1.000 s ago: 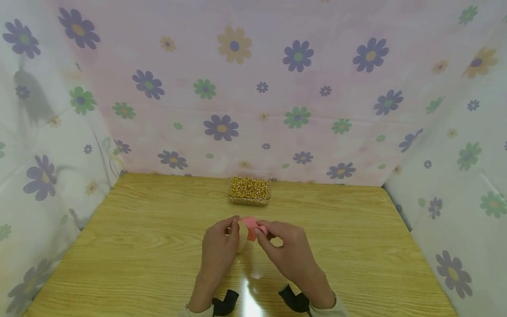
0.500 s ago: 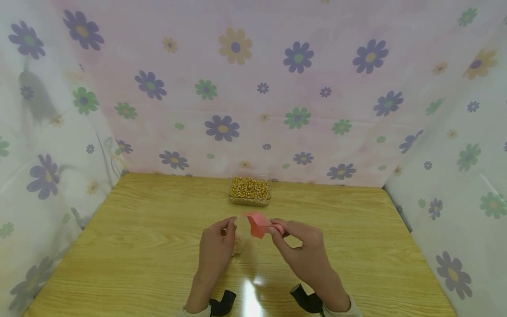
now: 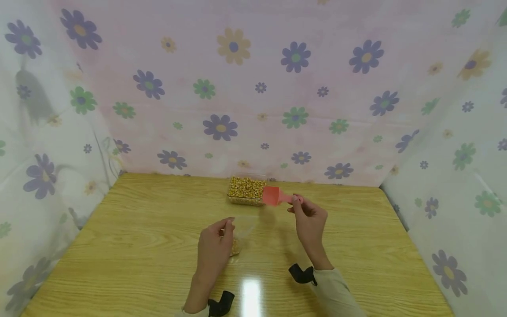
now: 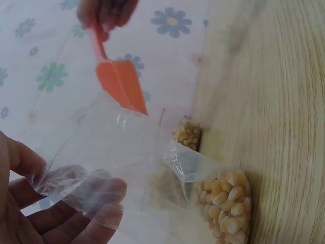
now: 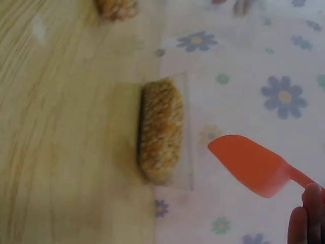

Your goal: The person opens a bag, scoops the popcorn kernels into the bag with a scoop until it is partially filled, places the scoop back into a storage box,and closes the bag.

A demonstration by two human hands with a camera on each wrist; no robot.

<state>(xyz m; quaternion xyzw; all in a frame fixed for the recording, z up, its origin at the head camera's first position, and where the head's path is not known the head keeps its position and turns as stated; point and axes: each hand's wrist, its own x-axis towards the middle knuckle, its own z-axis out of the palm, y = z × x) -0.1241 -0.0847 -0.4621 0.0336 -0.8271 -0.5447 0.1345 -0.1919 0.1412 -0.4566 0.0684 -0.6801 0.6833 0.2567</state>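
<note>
My left hand (image 3: 214, 246) pinches the edge of a clear plastic bag (image 4: 127, 137) between thumb and fingers. Corn kernels (image 4: 226, 206) fill the bag's lower end, which sits at the wooden tabletop in the left wrist view. By the end of its handle, my right hand (image 3: 310, 222) grips a pink-orange scoop (image 3: 271, 196). No kernels show in the scoop, which is up in the air and overlaps the right edge of a clear container (image 3: 243, 202) of corn in the head view. In the right wrist view the scoop (image 5: 251, 165) appears beside that container.
The container stands at the table's (image 3: 158, 220) back edge, close to a flower-printed cloth (image 3: 253, 101) hanging behind. Similar cloth hangs along both sides. Black curved pieces (image 3: 303, 274) are attached at both wrists.
My right hand has carried the scoop from beside the left hand, away from the bag, forward and right toward the corn container. The left hand has stayed nearly in place with the bag.
</note>
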